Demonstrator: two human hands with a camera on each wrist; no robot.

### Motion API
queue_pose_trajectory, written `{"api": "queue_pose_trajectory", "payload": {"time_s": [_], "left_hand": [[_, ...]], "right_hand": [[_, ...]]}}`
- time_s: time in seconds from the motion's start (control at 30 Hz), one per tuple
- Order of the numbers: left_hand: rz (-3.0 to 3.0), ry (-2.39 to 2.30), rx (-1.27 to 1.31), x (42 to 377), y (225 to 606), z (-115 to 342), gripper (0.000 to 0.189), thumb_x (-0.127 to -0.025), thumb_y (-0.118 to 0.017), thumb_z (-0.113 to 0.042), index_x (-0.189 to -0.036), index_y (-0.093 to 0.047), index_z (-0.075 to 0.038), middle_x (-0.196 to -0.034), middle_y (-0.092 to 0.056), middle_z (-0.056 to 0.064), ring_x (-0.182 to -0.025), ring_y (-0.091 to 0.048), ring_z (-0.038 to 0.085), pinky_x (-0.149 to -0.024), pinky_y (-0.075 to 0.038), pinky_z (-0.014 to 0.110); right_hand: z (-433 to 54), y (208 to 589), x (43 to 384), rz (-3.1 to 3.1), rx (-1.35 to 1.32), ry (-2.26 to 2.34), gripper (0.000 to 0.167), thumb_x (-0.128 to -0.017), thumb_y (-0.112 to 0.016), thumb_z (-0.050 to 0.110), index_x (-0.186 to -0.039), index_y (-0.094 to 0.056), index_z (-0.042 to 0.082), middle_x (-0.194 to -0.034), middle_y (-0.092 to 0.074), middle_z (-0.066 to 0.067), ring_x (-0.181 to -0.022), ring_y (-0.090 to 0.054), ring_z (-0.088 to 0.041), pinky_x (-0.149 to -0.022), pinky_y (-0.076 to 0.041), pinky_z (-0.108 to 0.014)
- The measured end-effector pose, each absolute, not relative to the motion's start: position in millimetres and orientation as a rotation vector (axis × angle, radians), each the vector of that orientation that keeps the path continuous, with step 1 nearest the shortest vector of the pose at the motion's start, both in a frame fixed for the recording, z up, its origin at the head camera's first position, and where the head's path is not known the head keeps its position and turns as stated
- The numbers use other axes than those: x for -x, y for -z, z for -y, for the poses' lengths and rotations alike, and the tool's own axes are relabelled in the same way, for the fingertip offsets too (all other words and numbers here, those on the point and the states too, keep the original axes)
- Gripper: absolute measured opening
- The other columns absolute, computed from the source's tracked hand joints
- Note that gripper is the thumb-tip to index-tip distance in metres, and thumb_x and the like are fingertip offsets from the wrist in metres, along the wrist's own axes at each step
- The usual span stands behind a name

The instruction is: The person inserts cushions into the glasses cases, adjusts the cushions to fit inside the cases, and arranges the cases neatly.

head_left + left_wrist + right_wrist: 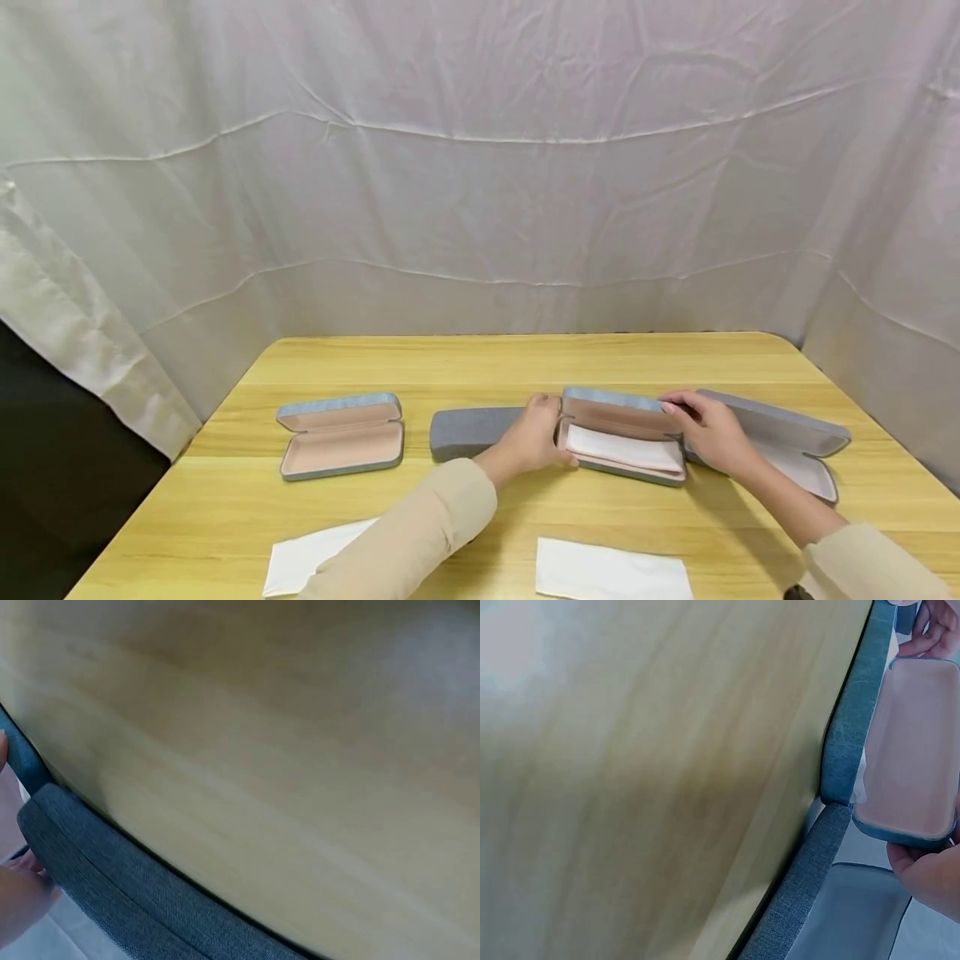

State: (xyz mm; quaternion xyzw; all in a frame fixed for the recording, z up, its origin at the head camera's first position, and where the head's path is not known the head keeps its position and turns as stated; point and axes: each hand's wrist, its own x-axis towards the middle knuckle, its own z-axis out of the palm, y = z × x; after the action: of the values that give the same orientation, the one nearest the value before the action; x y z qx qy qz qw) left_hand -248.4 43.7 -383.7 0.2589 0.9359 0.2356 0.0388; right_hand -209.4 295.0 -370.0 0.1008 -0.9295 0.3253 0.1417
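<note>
A blue glasses case (615, 398) with a pink lining stands open on the table, a folded white cloth (626, 448) lying inside. My left hand (528, 437) grips its left end, thumb at the front corner. At the right end of the raised lid, my right hand (712, 433) pinches the edge between thumb and fingers. The right wrist view shows the lid's pink lining (915, 742) between both hands. Beside my left hand lies a closed grey glasses case (476, 429); an open grey case (780, 423) sits right of my right hand, partly hidden by it.
Another open blue case (341, 454) with pink lining stands at the left. Two white cloths lie near the front: one cloth (311, 554) partly under my left sleeve, another cloth (611, 571) at the centre right. A pale curtain (480, 192) hangs behind the wooden table (487, 358).
</note>
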Motion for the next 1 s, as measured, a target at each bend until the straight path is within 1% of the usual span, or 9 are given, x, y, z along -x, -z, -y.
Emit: {"api": "queue_pose_trajectory", "payload": {"time_s": [0.1, 0.2, 0.3, 0.53, 0.67, 0.77, 0.83, 0.93, 1.0], "left_hand": [[-2.874, -0.732, -0.783, 243, 385, -44, 0.072, -0.071, -0.079, -0.036, -0.128, -0.048, -0.004, -0.136, -0.047, 0.012, -0.136, -0.033, 0.027, -0.100, -0.044, 0.036], [-2.876, -0.772, -0.766, 237, 389, -44, 0.072, -0.071, -0.079, -0.035, -0.128, -0.047, -0.004, -0.137, -0.046, 0.012, -0.136, -0.032, 0.027, -0.099, -0.044, 0.036], [-2.874, -0.812, -0.756, 230, 392, -45, 0.070, -0.071, -0.080, -0.034, -0.126, -0.049, -0.004, -0.135, -0.048, 0.011, -0.136, -0.032, 0.027, -0.098, -0.045, 0.036], [-2.876, -0.917, -0.706, 213, 394, -45, 0.069, -0.069, -0.082, -0.029, -0.125, -0.050, -0.004, -0.128, -0.055, 0.007, -0.138, -0.029, 0.029, -0.100, -0.043, 0.037], [-2.866, -0.966, -0.708, 205, 394, -44, 0.059, -0.069, -0.082, -0.026, -0.116, -0.053, -0.005, -0.120, -0.058, 0.006, -0.137, -0.029, 0.030, -0.099, -0.045, 0.036], [-2.868, -0.972, -0.734, 201, 394, -44, 0.048, -0.069, -0.082, -0.025, -0.104, -0.055, -0.008, -0.113, -0.059, 0.004, -0.136, -0.031, 0.031, -0.100, -0.044, 0.035], [-2.873, -0.981, -0.748, 198, 395, -43, 0.049, -0.069, -0.083, -0.024, -0.105, -0.055, -0.007, -0.111, -0.060, 0.003, -0.136, -0.031, 0.032, -0.101, -0.043, 0.035], [-2.878, -0.973, -0.757, 195, 395, -43, 0.042, -0.069, -0.082, -0.023, -0.097, -0.055, -0.008, -0.100, -0.060, 0.001, -0.136, -0.031, 0.032, -0.103, -0.041, 0.034], [-2.899, -0.952, -0.752, 193, 396, -42, 0.045, -0.068, -0.083, -0.025, -0.099, -0.055, -0.008, -0.094, -0.059, -0.001, -0.134, -0.033, 0.030, -0.102, -0.041, 0.033]], "right_hand": [[-295, 371, 206, 2.683, -0.294, -0.955, 0.028, -0.098, -0.047, 0.017, -0.111, -0.061, -0.003, -0.095, -0.064, -0.016, -0.070, -0.050, -0.005, -0.057, -0.042, -0.023], [-295, 371, 202, 2.680, -0.299, -0.977, 0.028, -0.098, -0.047, 0.017, -0.111, -0.061, -0.004, -0.092, -0.064, -0.014, -0.065, -0.045, -0.003, -0.055, -0.040, -0.023], [-295, 371, 199, 2.674, -0.306, -0.977, 0.027, -0.098, -0.047, 0.016, -0.110, -0.062, -0.003, -0.091, -0.064, -0.013, -0.063, -0.044, -0.001, -0.053, -0.039, -0.022], [-293, 371, 191, 2.666, -0.331, -0.965, 0.023, -0.097, -0.049, 0.014, -0.108, -0.063, -0.001, -0.086, -0.064, -0.010, -0.059, -0.040, -0.001, -0.051, -0.035, -0.022], [-293, 371, 188, 2.638, -0.368, -0.964, 0.021, -0.096, -0.050, 0.012, -0.106, -0.063, -0.001, -0.089, -0.065, -0.011, -0.064, -0.046, 0.003, -0.052, -0.039, -0.021], [-294, 372, 185, 2.629, -0.382, -0.961, 0.020, -0.095, -0.051, 0.011, -0.104, -0.064, -0.001, -0.092, -0.067, -0.013, -0.072, -0.051, 0.007, -0.056, -0.044, -0.021], [-295, 372, 183, 2.633, -0.388, -0.959, 0.020, -0.095, -0.051, 0.011, -0.104, -0.064, 0.000, -0.093, -0.067, -0.014, -0.076, -0.053, 0.008, -0.058, -0.046, -0.021], [-295, 370, 180, 2.654, -0.382, -0.944, 0.020, -0.096, -0.051, 0.013, -0.105, -0.065, 0.002, -0.095, -0.067, -0.012, -0.080, -0.053, 0.011, -0.062, -0.048, -0.021], [-295, 369, 179, 2.672, -0.381, -0.930, 0.020, -0.096, -0.051, 0.014, -0.106, -0.064, 0.003, -0.096, -0.067, -0.011, -0.081, -0.052, 0.011, -0.063, -0.048, -0.021]]}}
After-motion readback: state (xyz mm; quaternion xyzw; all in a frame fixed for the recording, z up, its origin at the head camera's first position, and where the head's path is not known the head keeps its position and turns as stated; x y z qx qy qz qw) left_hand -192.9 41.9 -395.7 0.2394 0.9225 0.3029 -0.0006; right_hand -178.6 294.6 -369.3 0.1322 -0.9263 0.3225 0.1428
